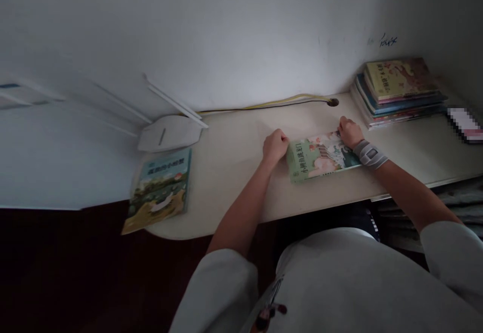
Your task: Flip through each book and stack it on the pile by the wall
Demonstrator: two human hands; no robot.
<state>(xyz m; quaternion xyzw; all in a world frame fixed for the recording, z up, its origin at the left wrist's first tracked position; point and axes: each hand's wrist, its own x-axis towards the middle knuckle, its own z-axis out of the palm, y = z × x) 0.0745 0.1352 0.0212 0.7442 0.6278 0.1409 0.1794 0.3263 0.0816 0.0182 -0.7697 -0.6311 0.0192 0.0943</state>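
A green picture book (320, 157) with an illustrated cover is turned sideways in front of me, over the white desk (230, 172). At its left end, my left hand (276, 146) is closed in a fist at the far corner, fingertips partly hidden. My right hand (350, 132), with a grey band on the wrist, has its fingers closed on the book's far right corner. Another picture book (162, 187), with a blue and yellow cover, lies at the desk's left end and juts past the rounded edge.
A stack of books (403, 91) stands at the back right, with a phone (466, 124) beside it. At the back left sits a white router (169, 133) with raised antennas. Cables (264, 104) run along the wall into a desk hole (332, 102).
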